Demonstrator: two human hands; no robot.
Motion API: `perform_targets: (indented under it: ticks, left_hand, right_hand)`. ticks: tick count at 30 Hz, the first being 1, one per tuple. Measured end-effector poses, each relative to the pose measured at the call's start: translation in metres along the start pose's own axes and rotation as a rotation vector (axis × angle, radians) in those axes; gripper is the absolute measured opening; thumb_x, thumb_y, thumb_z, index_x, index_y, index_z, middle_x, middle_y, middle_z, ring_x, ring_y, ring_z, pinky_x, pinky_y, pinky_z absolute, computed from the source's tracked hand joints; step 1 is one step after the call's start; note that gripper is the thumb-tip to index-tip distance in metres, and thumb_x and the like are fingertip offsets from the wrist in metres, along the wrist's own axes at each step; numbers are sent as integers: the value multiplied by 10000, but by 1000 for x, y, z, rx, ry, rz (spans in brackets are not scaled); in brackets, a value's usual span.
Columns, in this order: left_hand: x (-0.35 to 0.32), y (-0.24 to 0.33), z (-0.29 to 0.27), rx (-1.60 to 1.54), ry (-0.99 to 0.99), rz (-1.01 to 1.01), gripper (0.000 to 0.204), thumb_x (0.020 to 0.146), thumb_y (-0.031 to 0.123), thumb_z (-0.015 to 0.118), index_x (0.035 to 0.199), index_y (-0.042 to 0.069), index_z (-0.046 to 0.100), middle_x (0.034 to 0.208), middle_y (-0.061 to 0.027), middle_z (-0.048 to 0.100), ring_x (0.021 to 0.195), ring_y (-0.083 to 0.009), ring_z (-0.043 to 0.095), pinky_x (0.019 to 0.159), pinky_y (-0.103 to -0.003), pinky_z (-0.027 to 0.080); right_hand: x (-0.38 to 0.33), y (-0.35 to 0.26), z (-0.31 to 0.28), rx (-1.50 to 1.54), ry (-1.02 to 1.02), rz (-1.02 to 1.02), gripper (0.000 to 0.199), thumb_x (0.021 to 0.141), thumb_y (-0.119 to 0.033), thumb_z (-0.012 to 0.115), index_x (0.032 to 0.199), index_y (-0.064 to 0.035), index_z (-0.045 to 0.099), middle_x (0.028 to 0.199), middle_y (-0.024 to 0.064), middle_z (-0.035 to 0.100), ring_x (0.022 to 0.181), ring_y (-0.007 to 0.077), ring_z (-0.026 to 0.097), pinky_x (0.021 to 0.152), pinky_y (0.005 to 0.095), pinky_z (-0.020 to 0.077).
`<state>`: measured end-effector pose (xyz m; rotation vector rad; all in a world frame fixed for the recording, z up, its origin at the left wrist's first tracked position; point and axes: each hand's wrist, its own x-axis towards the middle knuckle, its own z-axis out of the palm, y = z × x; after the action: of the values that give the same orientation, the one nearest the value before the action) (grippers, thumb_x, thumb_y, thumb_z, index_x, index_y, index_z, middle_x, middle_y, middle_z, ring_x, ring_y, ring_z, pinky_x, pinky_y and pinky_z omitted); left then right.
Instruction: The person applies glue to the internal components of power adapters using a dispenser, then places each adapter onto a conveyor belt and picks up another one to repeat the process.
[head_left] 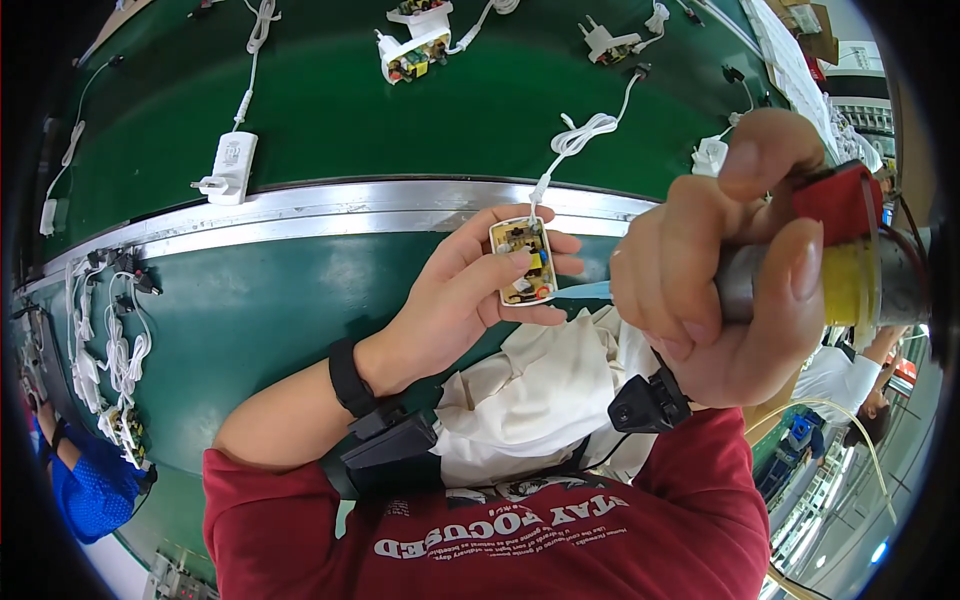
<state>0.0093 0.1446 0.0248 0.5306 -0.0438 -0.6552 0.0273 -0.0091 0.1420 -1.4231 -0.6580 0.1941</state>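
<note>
My left hand (440, 285) holds an opened white power adapter (533, 240), its circuit board facing up. The thumb presses on the components and the fingers support it from beneath. A white cable (585, 133) runs from the adapter's far end across the metal rail. Close to the camera, my right hand (700, 270) is wrapped round a glue dispenser (845, 280) with a grey barrel, a yellow band and a red part on top. Its pale blue tapered nozzle (585, 291) points left, with the tip at the near right corner of the board; whether it touches is unclear.
Beyond the metal rail (390, 208), a closed white adapter (233, 165) and opened ones (412, 62) lie on the green surface. Bundled white cables (120, 350) sit at the left. White cloth (535, 385) covers my lap. People in blue (95, 490) and white (840, 385) are nearby.
</note>
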Motion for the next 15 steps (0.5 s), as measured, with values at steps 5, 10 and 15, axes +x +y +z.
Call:
perform_targets:
  ticks: [5, 10, 15]
  left_hand:
    - [-3, 2, -3, -182, -135, -17, 378, 960, 134, 373, 1324, 50, 316, 1339, -156, 414, 1251, -235, 429, 991, -467, 433]
    - [-9, 8, -3, -210, -169, -31, 380, 963, 155, 364, 1327, 59, 311, 1363, -154, 384, 1279, -229, 395, 1020, -483, 396]
    - [-13, 11, -4, -208, -171, -32, 381, 964, 162, 363, 1325, 52, 313, 1356, -156, 391, 1277, -233, 399, 1017, -479, 401]
  right_hand:
    - [5, 0, 5, -66, 1, -13, 281, 972, -385, 388, 955, -114, 314, 515, 1, 403, 380, 85, 351, 401, 239, 310]
    - [8, -2, 12, -120, 11, -18, 286, 970, -387, 393, 963, -112, 315, 514, 2, 405, 383, 87, 353, 407, 242, 316]
    - [12, -2, 18, -70, 32, 1, 300, 965, -393, 405, 957, -110, 306, 508, 1, 402, 383, 85, 349, 403, 241, 310]
